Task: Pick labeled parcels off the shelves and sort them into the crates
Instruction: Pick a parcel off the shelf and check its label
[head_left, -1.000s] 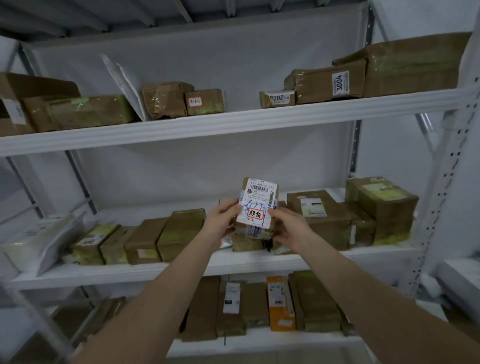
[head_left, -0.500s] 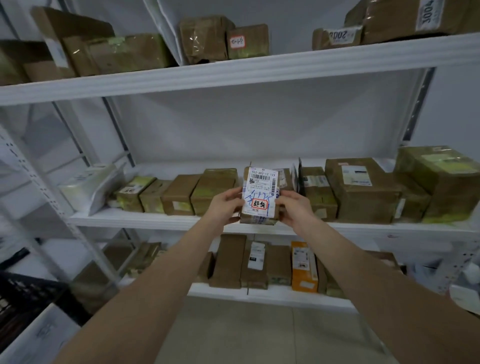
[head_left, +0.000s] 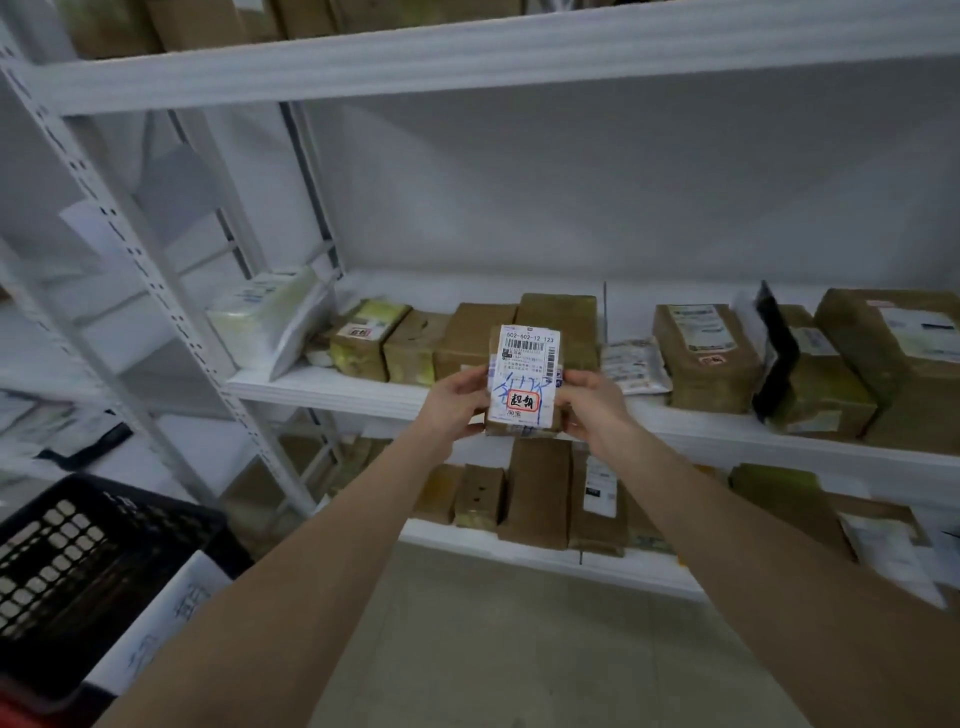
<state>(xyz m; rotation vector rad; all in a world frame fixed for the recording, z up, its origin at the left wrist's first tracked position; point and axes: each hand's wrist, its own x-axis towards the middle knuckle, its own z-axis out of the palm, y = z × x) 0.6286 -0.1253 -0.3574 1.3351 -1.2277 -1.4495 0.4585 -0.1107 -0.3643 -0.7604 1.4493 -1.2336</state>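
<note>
Fingers, L hand + R hand, grip parcel (upright).

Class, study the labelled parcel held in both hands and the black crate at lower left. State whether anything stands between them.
Nothing visible does. The parcel is held by the left hand and right hand in front of the shelf; the black crate lies lower left, open-topped.
</note>
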